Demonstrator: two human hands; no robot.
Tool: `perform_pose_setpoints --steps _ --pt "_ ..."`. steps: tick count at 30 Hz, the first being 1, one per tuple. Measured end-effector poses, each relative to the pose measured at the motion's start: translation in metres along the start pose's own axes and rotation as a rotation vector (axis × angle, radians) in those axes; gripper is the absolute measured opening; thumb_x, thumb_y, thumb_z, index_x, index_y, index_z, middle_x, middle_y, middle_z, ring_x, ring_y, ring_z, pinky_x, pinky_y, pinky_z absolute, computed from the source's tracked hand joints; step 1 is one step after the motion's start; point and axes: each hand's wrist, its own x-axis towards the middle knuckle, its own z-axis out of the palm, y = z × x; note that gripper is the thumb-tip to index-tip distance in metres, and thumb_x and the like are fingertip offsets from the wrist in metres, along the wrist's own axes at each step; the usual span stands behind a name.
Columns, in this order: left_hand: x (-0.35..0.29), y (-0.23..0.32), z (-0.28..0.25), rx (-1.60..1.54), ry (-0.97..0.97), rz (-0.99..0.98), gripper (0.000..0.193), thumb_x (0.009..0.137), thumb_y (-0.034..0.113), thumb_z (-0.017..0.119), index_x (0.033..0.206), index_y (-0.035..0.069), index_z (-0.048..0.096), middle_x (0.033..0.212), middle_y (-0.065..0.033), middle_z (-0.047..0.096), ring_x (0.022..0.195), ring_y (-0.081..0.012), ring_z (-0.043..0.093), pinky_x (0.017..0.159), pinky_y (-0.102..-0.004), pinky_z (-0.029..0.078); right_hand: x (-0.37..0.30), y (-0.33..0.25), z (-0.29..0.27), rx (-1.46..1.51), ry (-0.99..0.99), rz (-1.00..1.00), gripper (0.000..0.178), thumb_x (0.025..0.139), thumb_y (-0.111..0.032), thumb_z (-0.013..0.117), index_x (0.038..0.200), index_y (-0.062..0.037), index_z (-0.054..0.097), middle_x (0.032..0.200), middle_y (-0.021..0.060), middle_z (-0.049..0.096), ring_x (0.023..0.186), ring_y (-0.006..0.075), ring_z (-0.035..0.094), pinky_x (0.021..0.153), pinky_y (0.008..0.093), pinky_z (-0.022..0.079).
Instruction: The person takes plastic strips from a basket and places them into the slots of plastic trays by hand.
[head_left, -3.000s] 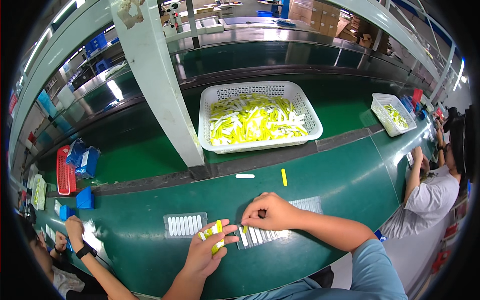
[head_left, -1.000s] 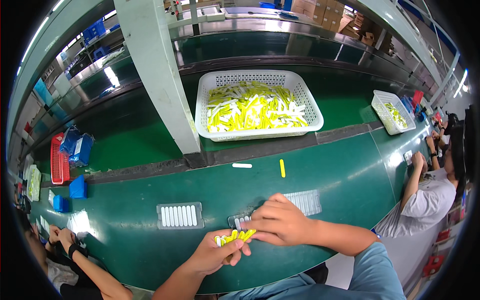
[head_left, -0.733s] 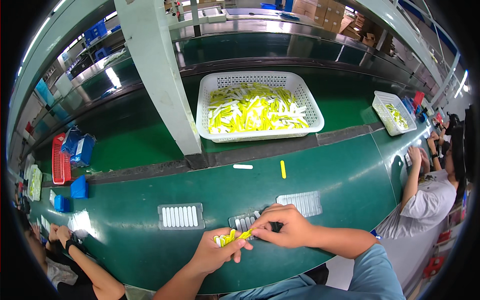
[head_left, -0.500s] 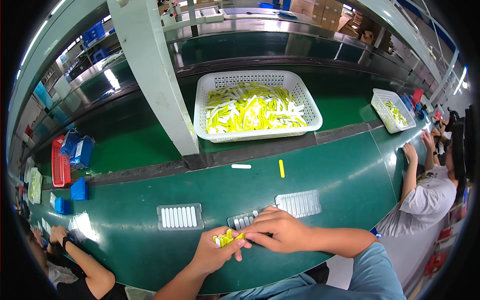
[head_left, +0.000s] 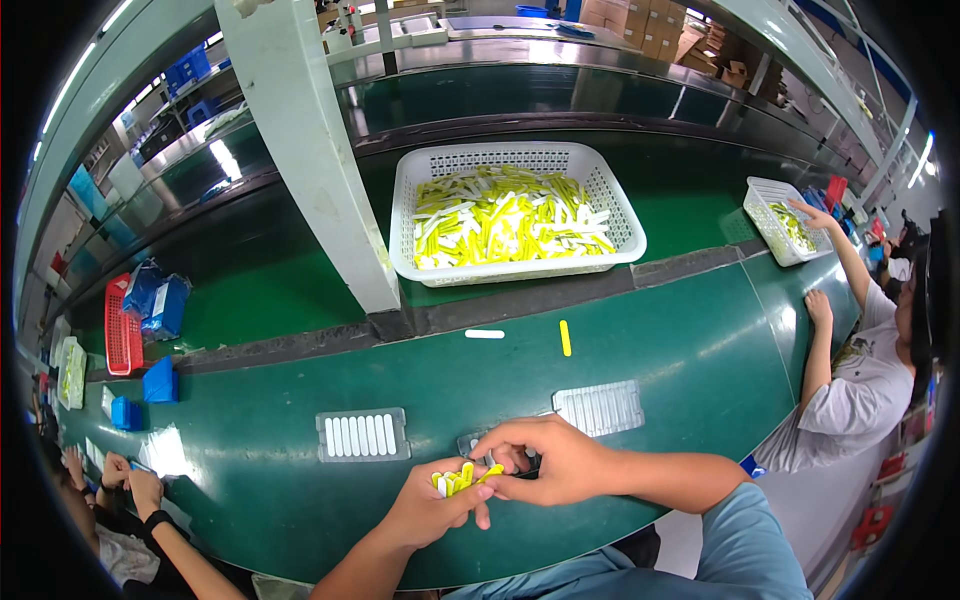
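Observation:
My left hand (head_left: 422,508) is closed round a bunch of small yellow and white strips (head_left: 452,484), their ends sticking up between thumb and fingers. Right beside it, my right hand (head_left: 568,462) pinches one yellow strip (head_left: 491,473) at the edge of the bunch. Beneath my right hand lies a clear slotted tray (head_left: 466,442), mostly hidden. To its left is another clear tray (head_left: 403,436) with several white strips in a row. A third slotted tray (head_left: 598,408) lies just beyond my right hand; whether its slots hold strips I cannot tell.
A single white strip (head_left: 485,334) and a yellow strip (head_left: 565,338) lie farther out on the green table (head_left: 690,370). Behind them stands a large white basket (head_left: 520,268) heaped with strips, beside a white post (head_left: 315,160). Co-workers sit at both sides; one reaches into another basket (head_left: 790,255).
My right hand has shifted slightly, its fingers now arching over the bunch and covering more of the middle tray. The co-worker at right has stretched an arm into the far basket.

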Motion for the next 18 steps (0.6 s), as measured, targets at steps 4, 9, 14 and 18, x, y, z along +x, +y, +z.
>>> perform_pose_setpoints --steps 4,9,14,18 --pt "0.0 0.008 0.0 -0.139 0.0 -0.052 0.019 0.101 0.007 0.062 0.115 -0.005 0.062 0.105 -0.0222 0.073 0.066 -0.016 0.068 0.048 -0.0223 0.038 -0.003 0.016 -0.006 0.093 -0.026 0.076 0.017 0.092 -0.014 0.073 0.107 -0.0062 0.072 0.077 0.0047 0.065 0.059 0.0125 0.054 0.055 0.0286 0.044" --pt "-0.001 0.0 -0.006 -0.158 -0.067 -0.072 0.023 0.103 0.013 0.061 0.117 -0.005 0.061 0.114 -0.0244 0.071 0.072 -0.0135 0.069 0.046 -0.0197 0.033 -0.005 0.005 -0.015 0.091 -0.094 -0.062 0.016 0.096 -0.014 0.069 0.11 -0.0057 0.074 0.077 0.0052 0.068 0.059 0.0128 0.055 0.055 0.0296 0.044" --pt "0.001 -0.001 -0.006 -0.219 -0.047 -0.047 0.018 0.103 0.01 0.06 0.113 -0.005 0.061 0.114 -0.0266 0.071 0.073 -0.0145 0.069 0.046 -0.0202 0.033 -0.015 -0.001 -0.014 0.175 0.013 0.166 0.014 0.096 -0.014 0.07 0.105 -0.0046 0.076 0.077 0.0052 0.07 0.059 0.0142 0.059 0.057 0.0291 0.046" --pt "0.001 -0.004 -0.005 -0.194 -0.075 -0.033 0.016 0.102 0.008 0.06 0.114 -0.004 0.061 0.114 -0.0271 0.071 0.073 -0.0148 0.069 0.046 -0.0202 0.034 -0.023 0.006 -0.014 0.022 0.159 0.013 0.01 0.093 -0.011 0.074 0.099 -0.0035 0.077 0.082 0.0044 0.073 0.066 0.0078 0.061 0.062 0.0252 0.049"
